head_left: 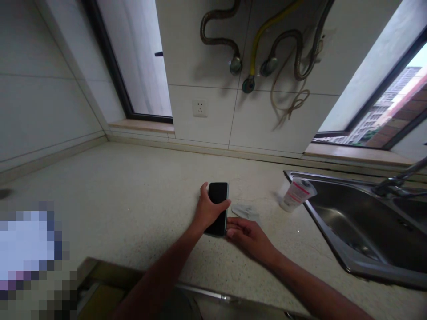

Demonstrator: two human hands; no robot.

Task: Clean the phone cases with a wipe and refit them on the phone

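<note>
A black-screened smartphone (218,195) with a pale green edge is on the speckled countertop, its screen facing up. My left hand (206,209) reaches across it from the left, thumb on the right edge and fingers on the left side, closed on it. Against the phone's lower right edge, my right hand (247,235) has its fingers drawn together, with the thumb close below them; the fingertips meet the phone's side. Just beyond the right hand lies a flat, crumpled grey piece (245,211), perhaps cloth or a wrapper.
A clear plastic cup (296,194) with red print leans at the rim of a steel sink (333,249) on the right. A faucet (396,182) stands behind it. Pipes and a socket (199,108) are on the tiled wall. An open drawer or cabinet (106,298) is below the counter.
</note>
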